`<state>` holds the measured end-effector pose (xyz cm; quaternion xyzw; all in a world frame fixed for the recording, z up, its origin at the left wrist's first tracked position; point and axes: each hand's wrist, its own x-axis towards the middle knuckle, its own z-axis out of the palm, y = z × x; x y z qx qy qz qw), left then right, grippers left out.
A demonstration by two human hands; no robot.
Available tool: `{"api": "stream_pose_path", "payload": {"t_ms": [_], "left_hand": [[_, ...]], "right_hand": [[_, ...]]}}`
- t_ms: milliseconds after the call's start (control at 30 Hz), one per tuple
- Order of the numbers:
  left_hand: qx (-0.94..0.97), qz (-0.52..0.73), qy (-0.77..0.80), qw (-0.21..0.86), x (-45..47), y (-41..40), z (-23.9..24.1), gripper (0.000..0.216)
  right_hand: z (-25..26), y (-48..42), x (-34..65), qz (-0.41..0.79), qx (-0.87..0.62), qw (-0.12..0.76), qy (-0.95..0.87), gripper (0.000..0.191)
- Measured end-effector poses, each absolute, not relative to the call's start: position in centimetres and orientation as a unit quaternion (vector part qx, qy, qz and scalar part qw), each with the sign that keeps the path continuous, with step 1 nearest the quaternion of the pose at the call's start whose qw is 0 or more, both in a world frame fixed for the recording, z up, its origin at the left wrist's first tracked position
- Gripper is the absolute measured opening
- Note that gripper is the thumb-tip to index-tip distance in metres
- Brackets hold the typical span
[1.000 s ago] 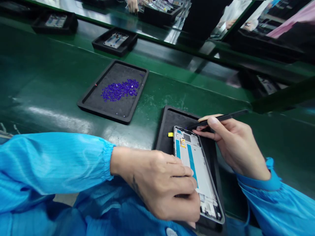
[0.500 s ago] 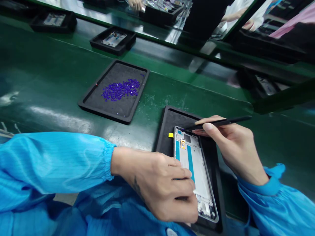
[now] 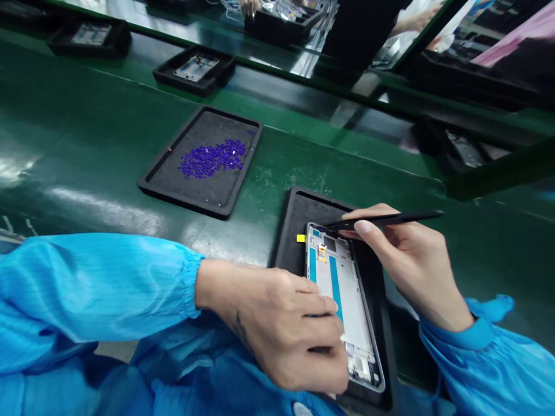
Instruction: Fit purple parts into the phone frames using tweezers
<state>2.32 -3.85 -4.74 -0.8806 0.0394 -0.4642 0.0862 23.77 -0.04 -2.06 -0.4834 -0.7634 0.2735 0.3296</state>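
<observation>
A silver phone frame (image 3: 353, 300) with blue strips lies in a black tray (image 3: 291, 214), tilted across my view. My left hand (image 3: 286, 329) rests over its left edge with fingers bent, gripping the frame; the fingertips are partly hidden. Between the thumb and fingers of my right hand (image 3: 411, 254) is a pair of black tweezers (image 3: 394, 219). The tweezer tips reach the top end of the frame, where dark parts make the exact contact hard to see. A yellow tab (image 3: 300, 238) sticks out at the frame's upper left side.
To the left, a second black tray (image 3: 186, 193) holds a heap of tiny purple pieces (image 3: 212, 159). Further back, black boxes (image 3: 195, 86) with phone frames stand on the green surface (image 3: 108, 138). Other people's hands (image 3: 418, 20) show beyond a dark rail.
The rear end of the tweezers has dipped slightly, and my right hand has shifted a little. The boxes at the back have slid slightly left. My left hand stays where it was.
</observation>
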Motion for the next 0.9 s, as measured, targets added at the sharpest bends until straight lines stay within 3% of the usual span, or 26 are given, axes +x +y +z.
{"api": "stream_pose_path", "payload": {"t_ms": [233, 900], "left_hand": [[-0.883, -0.461, 0.033, 0.082, 2.27, -3.89, -4.66, 0.058], [-0.887, -0.453, 0.034, 0.085, 2.16, -3.95, -4.80, 0.058]], "right_hand": [[-2.51, 0.21, 24.25, 0.325, -0.515, 0.349, -0.713, 0.020], [-2.09, -0.01, 23.65, 0.292, -0.510, 0.332, -0.738, 0.019]]}}
